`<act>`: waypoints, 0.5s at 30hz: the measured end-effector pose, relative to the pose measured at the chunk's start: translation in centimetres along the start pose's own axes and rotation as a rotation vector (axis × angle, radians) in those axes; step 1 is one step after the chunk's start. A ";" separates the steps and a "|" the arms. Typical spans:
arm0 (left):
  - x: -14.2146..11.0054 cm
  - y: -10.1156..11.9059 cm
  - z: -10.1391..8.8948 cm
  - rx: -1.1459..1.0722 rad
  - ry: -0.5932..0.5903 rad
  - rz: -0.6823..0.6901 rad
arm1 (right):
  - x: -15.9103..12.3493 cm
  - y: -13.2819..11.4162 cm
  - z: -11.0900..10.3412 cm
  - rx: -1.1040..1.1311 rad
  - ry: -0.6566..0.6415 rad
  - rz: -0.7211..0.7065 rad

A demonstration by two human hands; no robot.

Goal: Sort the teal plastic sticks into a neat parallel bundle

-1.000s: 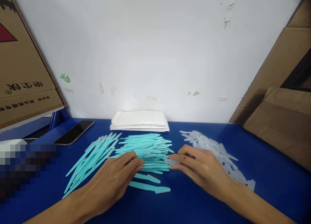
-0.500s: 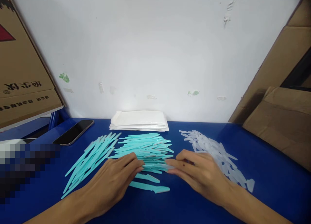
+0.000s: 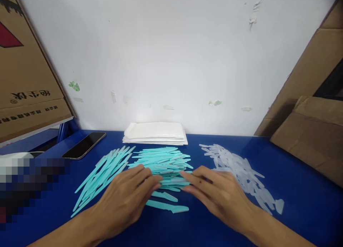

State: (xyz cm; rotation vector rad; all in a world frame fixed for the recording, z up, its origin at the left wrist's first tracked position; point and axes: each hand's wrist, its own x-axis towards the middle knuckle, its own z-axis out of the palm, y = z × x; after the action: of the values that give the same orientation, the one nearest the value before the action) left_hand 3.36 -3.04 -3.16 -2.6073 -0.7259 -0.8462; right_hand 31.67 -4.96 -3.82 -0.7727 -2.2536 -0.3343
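My left hand (image 3: 131, 191) is closed in a pinch on the handle end of a turquoise eyebrow razor (image 3: 167, 182). My right hand (image 3: 218, 189) pinches the razor's other end, where a translucent cap (image 3: 180, 181) appears to cover the blade; motion blurs this spot. Behind and beneath the fingers lies a pile of turquoise eyebrow razors (image 3: 160, 156). Two separate razors, a shorter-looking one (image 3: 166, 196) and a longer one (image 3: 171, 207), lie nearer to me. Left of my left hand is another bunch of razors (image 3: 103, 179). Loose translucent caps (image 3: 235, 164) spread beyond my right hand.
White flat packets (image 3: 155, 131) are stacked against the white wall (image 3: 171, 61). A phone (image 3: 84, 146) lies at the back left of the blue table (image 3: 198, 225). Cardboard boxes flank the table, one at left (image 3: 32, 72) and one at right (image 3: 308, 129).
The translucent cap in my right hand has shifted left along the razor, toward my left fingers. The whole view has moved slightly, and things appear a little further right.
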 end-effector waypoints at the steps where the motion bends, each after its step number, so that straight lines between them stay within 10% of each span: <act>1: 0.2 -0.7 -0.3 0.064 0.026 -0.015 | -0.1 0.4 0.0 -0.025 0.005 0.018; 5: 0.3 -4.0 -2.1 0.374 0.072 -0.150 | -0.2 1.5 -0.4 -0.080 0.034 0.087; 10: -1.6 -7.1 -3.7 0.621 -0.205 -0.412 | -0.2 2.6 -0.8 -0.155 -0.043 0.170; 15: -2.9 -8.3 -3.3 0.658 -0.230 -0.478 | -0.9 5.1 -0.6 -0.454 -0.156 0.247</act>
State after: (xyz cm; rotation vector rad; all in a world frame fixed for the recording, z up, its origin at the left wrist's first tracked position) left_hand -4.78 1.33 -1.31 -1.9704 -1.4439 -0.3196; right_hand 35.68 -1.62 -3.96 -1.3390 -2.2154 -0.6988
